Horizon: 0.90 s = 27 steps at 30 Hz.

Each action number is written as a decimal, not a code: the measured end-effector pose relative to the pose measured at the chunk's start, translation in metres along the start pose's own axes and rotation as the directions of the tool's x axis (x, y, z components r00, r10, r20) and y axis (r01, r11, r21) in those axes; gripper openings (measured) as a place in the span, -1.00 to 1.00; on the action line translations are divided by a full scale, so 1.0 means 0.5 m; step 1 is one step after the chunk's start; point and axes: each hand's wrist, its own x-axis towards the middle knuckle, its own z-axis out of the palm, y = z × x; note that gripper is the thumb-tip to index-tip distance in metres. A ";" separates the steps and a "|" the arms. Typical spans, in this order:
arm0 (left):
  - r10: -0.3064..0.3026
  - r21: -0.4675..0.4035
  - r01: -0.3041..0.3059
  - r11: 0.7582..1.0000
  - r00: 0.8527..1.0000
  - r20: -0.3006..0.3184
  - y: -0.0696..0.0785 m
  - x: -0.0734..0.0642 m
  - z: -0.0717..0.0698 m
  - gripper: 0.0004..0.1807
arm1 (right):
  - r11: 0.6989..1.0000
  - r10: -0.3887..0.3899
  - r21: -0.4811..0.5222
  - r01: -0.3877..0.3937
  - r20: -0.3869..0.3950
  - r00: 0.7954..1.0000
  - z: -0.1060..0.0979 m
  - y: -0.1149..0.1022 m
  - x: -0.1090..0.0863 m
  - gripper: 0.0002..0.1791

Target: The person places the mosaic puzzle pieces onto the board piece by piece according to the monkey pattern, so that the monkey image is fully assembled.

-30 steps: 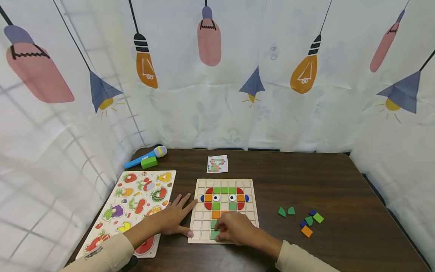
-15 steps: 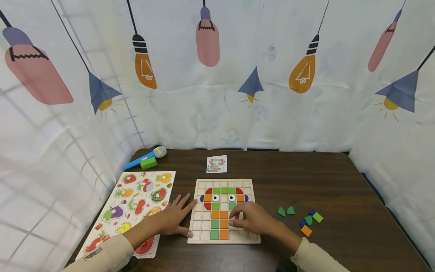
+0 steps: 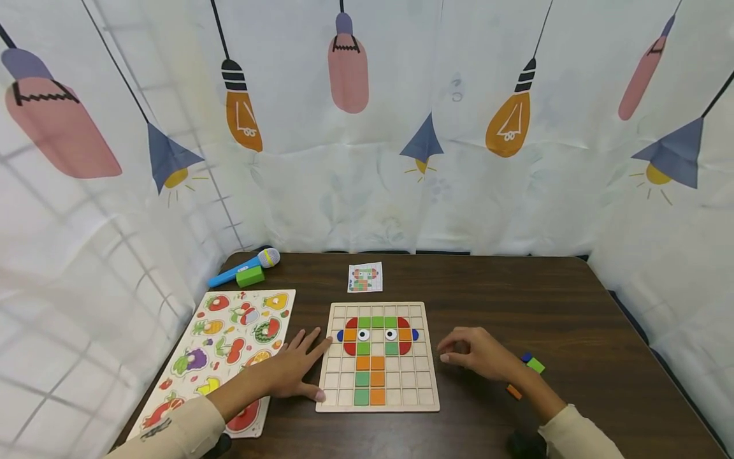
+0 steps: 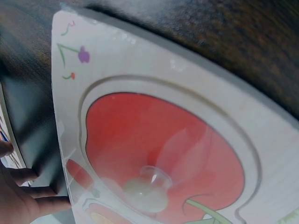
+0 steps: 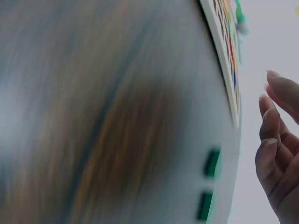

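A wooden grid board (image 3: 410,382) lies flat in the head view, with red, green, orange and blue tiles set in it as a face with two eyes and a two-wide column below. My left hand (image 3: 295,366) rests with spread fingers at its left edge, thumb at the lower corner. To the right of the board, my right hand (image 3: 476,354) hovers over the table with loosely bent fingers, nothing between them. Past its wrist show a light green tile (image 3: 536,365), a blue tile (image 3: 526,357) and an orange tile (image 3: 513,392). The right wrist view has two green pieces (image 5: 212,163) below the hand.
Under my left forearm lies a fruit puzzle board (image 3: 229,319), its big red fruit (image 4: 163,135) close up in the left wrist view. Behind it are a blue toy microphone (image 3: 243,268) and a green block (image 3: 250,276). A small pattern card (image 3: 365,277) lies beyond the grid board.
My right hand has left the board's lower column, uncovering orange tiles there, and moved right towards the loose pieces, now covering some of them. My left hand stays in place.
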 end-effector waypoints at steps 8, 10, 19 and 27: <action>-0.002 -0.002 0.002 1.000 1.000 -0.001 -0.003 0.000 0.003 0.18 | 0.995 0.062 -0.075 -0.062 0.000 0.998 -0.054 0.065 -0.039 -0.71; 0.001 -0.003 -0.001 1.000 1.000 -0.001 -0.003 0.001 0.003 0.18 | 0.990 0.085 -0.116 -0.085 -0.001 0.996 -0.060 0.068 -0.044 -0.68; 0.025 -0.002 -0.025 1.000 1.000 -0.012 -0.003 0.003 0.000 0.18 | 0.963 0.171 -0.207 -0.173 -0.027 0.985 -0.054 0.070 -0.060 -0.63; 0.024 0.002 -0.024 1.000 1.000 -0.017 -0.004 0.002 0.000 0.17 | 0.964 0.117 -0.236 -0.120 -0.027 0.993 -0.050 0.073 -0.062 -0.66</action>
